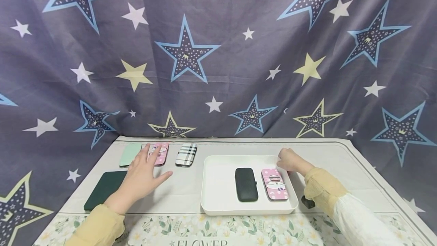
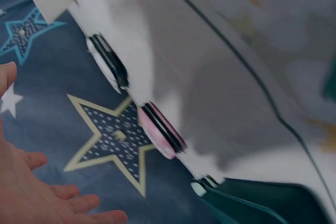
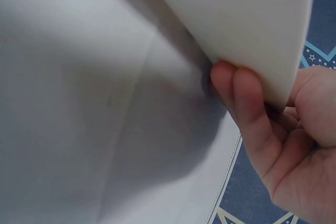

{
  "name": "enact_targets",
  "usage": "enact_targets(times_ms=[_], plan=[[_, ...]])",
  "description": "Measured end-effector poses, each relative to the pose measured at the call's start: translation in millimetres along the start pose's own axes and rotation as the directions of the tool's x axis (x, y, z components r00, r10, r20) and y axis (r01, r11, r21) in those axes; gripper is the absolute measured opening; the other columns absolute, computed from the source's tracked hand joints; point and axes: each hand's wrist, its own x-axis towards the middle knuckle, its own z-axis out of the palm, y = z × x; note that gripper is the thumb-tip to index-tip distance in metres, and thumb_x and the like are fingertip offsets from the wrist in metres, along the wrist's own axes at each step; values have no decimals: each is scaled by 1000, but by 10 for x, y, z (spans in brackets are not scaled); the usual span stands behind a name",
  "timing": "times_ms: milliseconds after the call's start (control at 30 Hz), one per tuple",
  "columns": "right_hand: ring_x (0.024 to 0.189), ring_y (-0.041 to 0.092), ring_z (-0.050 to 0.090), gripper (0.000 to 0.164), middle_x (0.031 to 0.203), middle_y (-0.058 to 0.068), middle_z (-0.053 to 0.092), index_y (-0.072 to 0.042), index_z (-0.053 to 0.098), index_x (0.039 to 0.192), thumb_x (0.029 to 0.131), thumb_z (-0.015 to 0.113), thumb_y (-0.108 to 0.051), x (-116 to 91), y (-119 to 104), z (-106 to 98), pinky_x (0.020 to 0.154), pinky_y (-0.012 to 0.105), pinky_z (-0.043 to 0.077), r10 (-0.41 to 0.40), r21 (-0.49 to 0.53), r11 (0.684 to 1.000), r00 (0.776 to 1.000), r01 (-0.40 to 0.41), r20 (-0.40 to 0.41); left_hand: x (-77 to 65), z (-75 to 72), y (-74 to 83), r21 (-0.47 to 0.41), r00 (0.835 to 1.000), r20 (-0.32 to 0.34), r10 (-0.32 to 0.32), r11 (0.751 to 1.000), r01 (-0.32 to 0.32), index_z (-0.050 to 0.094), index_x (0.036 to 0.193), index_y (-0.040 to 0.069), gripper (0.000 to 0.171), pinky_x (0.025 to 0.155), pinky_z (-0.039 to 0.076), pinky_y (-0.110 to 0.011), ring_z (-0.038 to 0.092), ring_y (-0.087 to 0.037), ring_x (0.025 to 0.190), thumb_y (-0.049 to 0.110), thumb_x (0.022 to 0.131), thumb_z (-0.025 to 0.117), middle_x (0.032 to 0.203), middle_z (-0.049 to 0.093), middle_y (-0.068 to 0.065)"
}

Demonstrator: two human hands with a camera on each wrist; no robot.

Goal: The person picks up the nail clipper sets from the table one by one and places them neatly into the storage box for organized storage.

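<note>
We see the left hand (image 1: 141, 175) raised, palm down, near the dark green case (image 1: 105, 188), its fingers straight and spread apart. We find the right hand (image 1: 291, 161) with fingers curled, pinching the far right corner of the white tray (image 1: 218, 187), where a black case (image 1: 246, 184) lies beside a pink case (image 1: 274, 185).

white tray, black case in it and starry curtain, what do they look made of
White, rectangular, plastic-looking tray: smooth, low sheen, with rounded, seemingly moulded corners. Black, oblong, leatherette-looking case: dull, faintly grained face, though real leather is possible. Dark, star-printed fabric curtain: matte, with soft folds and creases.
</note>
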Motion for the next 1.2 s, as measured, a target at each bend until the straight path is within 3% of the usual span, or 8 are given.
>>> enact_targets(times_ms=[300, 500, 700, 967, 1200], plan=[[41, 12, 55, 13, 52, 6, 56, 1, 61, 70, 81, 53, -2, 3, -5, 3, 43, 24, 48, -6, -4, 1000, 1000, 6, -9, 20, -33, -275, 51, 997, 29, -69, 996, 68, 27, 147, 7, 94, 92, 25, -76, 22, -56, 129, 67, 81, 56, 150, 13, -33], [38, 10, 50, 20, 46, 3, 53, -5, 56, 59, 79, 54, -1, 1, 9, 23, 40, 22, 43, -26, -36, 999, 999, 24, -30, 5, -40, -435, 85, 991, 56, -119, 990, 114, 26, 147, 2, 97, 90, 27, -77, 23, -58, 126, 68, 81, 54, 146, 17, -37], [37, 9, 49, 24, 45, 3, 52, -8, 51, 55, 78, 54, -1, 2, 19, 27, 40, 22, 43, -41, -37, 999, 998, 39, -45, -21, -19, -637, 106, 973, 128, -193, 978, 180, 24, 146, -1, 100, 88, 25, -78, 23, -59, 125, 70, 81, 52, 141, 21, -40], [38, 10, 50, 25, 47, 4, 53, -9, 49, 56, 79, 54, -1, 1, 8, 12, 40, 21, 43, -33, -25, 999, 999, 32, -34, -47, -22, -873, 81, 932, 217, -291, 956, 280, 24, 142, -9, 98, 81, 25, -83, 16, -65, 122, 61, 83, 57, 137, 17, -45], [40, 9, 48, 21, 49, 4, 54, -6, 55, 61, 81, 54, -2, -1, 2, -1, 39, 20, 41, -13, -16, 1000, 1000, 13, -15, -52, -30, -1049, 122, 850, 306, -430, 903, 413, 19, 137, -19, 114, 80, 33, -77, 24, -66, 115, 71, 78, 55, 127, 23, -49]])
